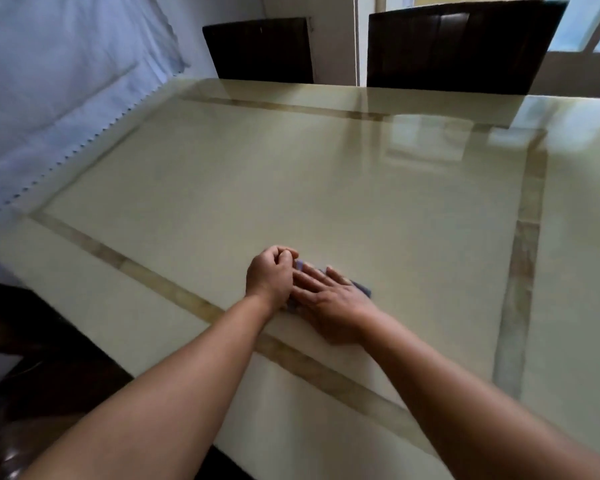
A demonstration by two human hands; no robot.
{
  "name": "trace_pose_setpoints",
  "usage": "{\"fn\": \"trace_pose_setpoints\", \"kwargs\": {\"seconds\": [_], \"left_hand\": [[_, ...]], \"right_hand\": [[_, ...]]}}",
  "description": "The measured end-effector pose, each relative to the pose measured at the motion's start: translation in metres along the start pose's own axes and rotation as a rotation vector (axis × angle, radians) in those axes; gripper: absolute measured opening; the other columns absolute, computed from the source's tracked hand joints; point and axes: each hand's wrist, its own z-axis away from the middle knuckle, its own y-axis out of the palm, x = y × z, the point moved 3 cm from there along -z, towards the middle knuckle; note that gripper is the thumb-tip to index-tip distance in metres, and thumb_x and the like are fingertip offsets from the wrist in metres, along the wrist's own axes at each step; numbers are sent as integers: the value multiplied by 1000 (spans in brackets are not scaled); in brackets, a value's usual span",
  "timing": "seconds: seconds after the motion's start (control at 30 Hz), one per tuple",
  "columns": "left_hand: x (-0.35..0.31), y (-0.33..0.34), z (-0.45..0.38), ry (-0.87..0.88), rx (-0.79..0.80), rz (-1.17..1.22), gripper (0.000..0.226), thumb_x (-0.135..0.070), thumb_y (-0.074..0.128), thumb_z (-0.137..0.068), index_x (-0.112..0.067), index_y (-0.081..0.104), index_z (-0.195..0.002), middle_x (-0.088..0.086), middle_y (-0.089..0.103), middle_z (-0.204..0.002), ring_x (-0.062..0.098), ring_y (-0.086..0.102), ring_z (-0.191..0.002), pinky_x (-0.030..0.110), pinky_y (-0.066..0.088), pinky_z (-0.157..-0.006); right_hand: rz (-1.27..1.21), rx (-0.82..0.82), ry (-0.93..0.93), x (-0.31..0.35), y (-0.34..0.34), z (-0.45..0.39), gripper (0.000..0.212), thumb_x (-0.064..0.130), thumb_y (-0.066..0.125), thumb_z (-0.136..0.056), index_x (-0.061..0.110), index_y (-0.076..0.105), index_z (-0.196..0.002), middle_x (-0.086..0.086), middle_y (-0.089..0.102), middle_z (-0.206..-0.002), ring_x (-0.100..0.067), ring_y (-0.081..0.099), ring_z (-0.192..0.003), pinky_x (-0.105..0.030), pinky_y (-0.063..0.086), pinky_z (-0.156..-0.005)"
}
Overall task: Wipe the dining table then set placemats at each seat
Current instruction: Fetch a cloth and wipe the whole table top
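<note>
Pressing down on a small greyish-purple cleaning cloth (362,288), the right hand (329,299) lies flat with its fingers (307,277) straight and close together, pointing toward the far left. Most of the cloth is hidden under that palm; only a corner pokes out on the right side and a pale bit shows up near the fingertips.

Right next to it, touching, is the left hand (270,273). Its fingers (284,253) are curled into a loose fist, and they look like they might be pinching the upper edge of the cloth, but honestly I can't tell for sure since the picture is a bit blurry there.

Both bare forearms reach in from the bottom of the view. The cloth sits on the near half of the glossy cream-coloured rectangular table (291,174), just inside the tan inlaid border strip (174,289) that runs around the top. The surface is shiny enough to reflect the window.

On the far side, two dark brown high-backed chairs, one on the left (260,50) and one on the right (461,46), are pushed up to the edge. A pale blue sheet of fabric with a zigzag-cut edge (59,81) hangs along the left side of the table. Part of another dark chair (32,358) shows at the lower left.
</note>
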Motion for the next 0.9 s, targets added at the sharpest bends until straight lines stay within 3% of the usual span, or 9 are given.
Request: {"fn": "trace_pose_setpoints", "kwargs": {"seconds": [0.13, 0.23, 0.3, 0.4, 0.5, 0.7, 0.9], "left_hand": [[14, -21, 12, 62, 62, 2, 22, -14, 43, -91, -16, 64, -83, 6, 69, -88, 27, 64, -94, 35, 51, -87], [25, -25, 28, 91, 121, -27, 22, -15, 43, -91, -18, 63, -83, 5, 68, -89, 24, 64, -92, 29, 48, -81], [33, -26, 44, 119, 188, -57, 21, -15, 44, -90, -17, 64, -86, 7, 70, -94, 24, 63, -93, 29, 47, -81], [42, -26, 58, 127, 186, -93, 19, -14, 45, -89, -17, 64, -86, 10, 71, -98, 26, 63, -94, 30, 47, -84], [49, -17, 87, 159, 286, -102, 16, -14, 45, -89, -19, 60, -86, 9, 70, -99, 26, 62, -94, 28, 46, -83], [38, 16, 152, 260, 454, -104, 18, -13, 47, -89, -10, 63, -97, 11, 68, -103, 25, 61, -96, 25, 43, -81], [26, 36, 185, 280, 539, -161, 21, -17, 46, -91, -13, 61, -105, 6, 65, -106, 18, 56, -89, 25, 42, -79]], "right_hand": [[-50, -66, 397, -49, -14, 43, 53, 47, 21, -98, 38, 6, -149, 12, -6, -159, -8, -10, -145, -32, -4, -116], [-40, -80, 649, -34, -6, 67, 55, 47, 19, -98, 35, 1, -149, 9, -10, -159, -13, -12, -145, -36, -5, -117], [-34, -75, 642, 12, 11, 77, 55, 46, 20, -99, 36, 0, -149, 9, -13, -158, -15, -13, -145, -36, -8, -116], [-41, -49, 351, 71, 41, 80, 56, 45, 23, -98, 40, -3, -147, 18, -21, -150, -11, -19, -142, -30, -15, -112], [-6, -25, 283, 97, 59, 112, 55, 47, 21, -97, 44, -6, -145, 22, -24, -143, -8, -27, -135, -28, -18, -109], [-88, -138, 569, 63, 50, 201, 55, 48, 24, -98, 42, 1, -147, 25, -19, -147, -4, -15, -142, -27, -8, -112], [-122, -223, 981, 2, 26, 287, 56, 40, 27, -100, 30, 3, -150, 5, -9, -159, -14, -10, -146, -36, 0, -116]]}}
